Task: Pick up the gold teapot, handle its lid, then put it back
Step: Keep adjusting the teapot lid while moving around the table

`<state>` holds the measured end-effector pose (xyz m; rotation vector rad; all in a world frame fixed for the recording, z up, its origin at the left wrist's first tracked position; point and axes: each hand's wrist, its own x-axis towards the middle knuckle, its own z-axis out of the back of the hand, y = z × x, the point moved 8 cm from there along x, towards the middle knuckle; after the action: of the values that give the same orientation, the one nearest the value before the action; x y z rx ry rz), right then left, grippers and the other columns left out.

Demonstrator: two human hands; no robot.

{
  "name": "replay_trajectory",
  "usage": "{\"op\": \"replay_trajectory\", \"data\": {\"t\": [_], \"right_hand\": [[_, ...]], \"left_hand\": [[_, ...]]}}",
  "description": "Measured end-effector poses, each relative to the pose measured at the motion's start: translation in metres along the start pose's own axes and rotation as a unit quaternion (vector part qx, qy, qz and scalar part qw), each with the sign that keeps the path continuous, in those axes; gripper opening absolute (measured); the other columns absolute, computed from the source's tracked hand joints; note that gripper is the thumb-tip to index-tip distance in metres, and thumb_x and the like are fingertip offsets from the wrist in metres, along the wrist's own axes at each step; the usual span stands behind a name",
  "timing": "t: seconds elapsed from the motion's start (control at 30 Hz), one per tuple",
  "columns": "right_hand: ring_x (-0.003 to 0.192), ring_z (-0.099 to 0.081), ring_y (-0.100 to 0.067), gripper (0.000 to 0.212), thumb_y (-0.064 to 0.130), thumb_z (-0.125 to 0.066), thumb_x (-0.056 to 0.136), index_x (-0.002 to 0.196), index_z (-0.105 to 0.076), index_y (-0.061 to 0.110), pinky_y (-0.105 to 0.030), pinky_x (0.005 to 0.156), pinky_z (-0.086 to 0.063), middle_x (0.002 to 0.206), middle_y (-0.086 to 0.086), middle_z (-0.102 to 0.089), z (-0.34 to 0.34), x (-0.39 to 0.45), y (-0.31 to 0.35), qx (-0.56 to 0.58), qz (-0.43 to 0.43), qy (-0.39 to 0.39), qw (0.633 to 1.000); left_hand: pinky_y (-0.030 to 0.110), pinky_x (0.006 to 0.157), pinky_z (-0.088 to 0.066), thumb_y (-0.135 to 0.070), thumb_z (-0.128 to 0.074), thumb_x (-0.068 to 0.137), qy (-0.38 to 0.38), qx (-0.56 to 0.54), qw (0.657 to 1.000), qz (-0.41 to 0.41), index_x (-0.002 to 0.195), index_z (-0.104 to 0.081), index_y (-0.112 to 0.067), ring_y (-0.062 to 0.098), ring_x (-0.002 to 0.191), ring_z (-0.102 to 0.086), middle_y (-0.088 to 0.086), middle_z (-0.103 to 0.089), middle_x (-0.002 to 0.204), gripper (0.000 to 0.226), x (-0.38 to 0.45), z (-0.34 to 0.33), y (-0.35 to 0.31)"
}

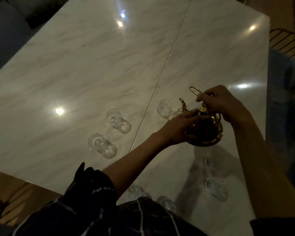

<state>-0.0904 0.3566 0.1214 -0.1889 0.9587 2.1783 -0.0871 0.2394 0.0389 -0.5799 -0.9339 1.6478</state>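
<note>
While the round-bellied, polished gold metal teapot (205, 129) sits low over the pale, glossy marble-patterned tabletop (92, 65) — whether it touches the surface cannot be told — both hands are on it. The right hand (220, 102) has its fingers (200, 99) pinched on the thin gold wire loop handle (195, 90), which stands above the pot. The left hand (179, 128) lies against the pot's near side, its fingers reaching to the small gold lid (203, 109) at the top; how firmly they clasp it cannot be told. The curved spout (184, 106) points away from the person. Clear drinking glasses stand around — two to the left (118, 120), one just beyond the spout (164, 108), others nearer the body (215, 189).
</note>
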Motion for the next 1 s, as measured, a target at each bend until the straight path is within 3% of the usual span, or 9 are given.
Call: {"op": "replay_trajectory", "data": {"t": [0.2,0.37,0.53,0.73,1.0], "right_hand": [[0.060,-0.060,-0.015,0.022,0.021,-0.059,0.094,0.089,-0.073,0.005,-0.022,0.049,-0.046,0.068,-0.009,-0.062,-0.013,-0.012,-0.012,0.046,0.004,0.003,0.999],[0.069,-0.064,-0.017,0.023,0.022,-0.058,0.095,0.092,-0.074,0.006,-0.030,0.061,-0.053,0.072,-0.006,-0.064,-0.023,-0.027,-0.012,0.033,0.033,0.015,0.999],[0.075,-0.069,-0.024,0.022,0.024,-0.059,0.093,0.090,-0.075,0.011,-0.042,0.075,-0.059,0.077,-0.010,-0.069,-0.045,-0.045,-0.006,0.024,0.063,0.045,0.997],[0.072,-0.067,-0.018,0.019,0.023,-0.061,0.092,0.084,-0.074,0.013,-0.032,0.063,-0.056,0.075,-0.005,-0.068,-0.083,-0.064,0.014,0.026,0.106,0.085,0.990],[0.070,-0.067,-0.016,0.021,0.028,-0.060,0.091,0.081,-0.075,0.018,-0.031,0.068,-0.054,0.071,-0.003,-0.069,-0.130,-0.068,0.054,-0.003,0.145,0.098,0.984]], "left_hand": [[0.037,0.094,-0.053,-0.012,-0.079,0.085,0.001,0.037,0.999,0.015,0.157,-0.042,-0.027,0.034,0.148,-0.038,0.010,-0.025,0.169,0.082,-0.011,-0.008,0.002],[0.040,0.094,-0.053,-0.011,-0.079,0.085,-0.007,0.055,0.998,0.035,0.157,-0.041,-0.028,0.033,0.152,-0.034,0.009,-0.025,0.169,0.083,-0.034,-0.013,-0.004],[0.044,0.089,-0.060,-0.015,-0.077,0.087,-0.019,0.081,0.995,0.061,0.159,-0.037,-0.033,0.032,0.147,-0.041,0.006,-0.025,0.169,0.084,-0.065,-0.016,-0.003],[0.045,0.084,-0.063,-0.018,-0.076,0.089,-0.057,0.099,0.990,0.081,0.159,-0.032,-0.037,0.032,0.143,-0.046,0.003,-0.021,0.170,0.085,-0.113,-0.014,0.008],[0.047,0.087,-0.062,-0.020,-0.075,0.088,-0.091,0.091,0.988,0.081,0.159,-0.034,-0.034,0.030,0.144,-0.046,0.002,-0.020,0.171,0.083,-0.159,0.010,0.029]]}}
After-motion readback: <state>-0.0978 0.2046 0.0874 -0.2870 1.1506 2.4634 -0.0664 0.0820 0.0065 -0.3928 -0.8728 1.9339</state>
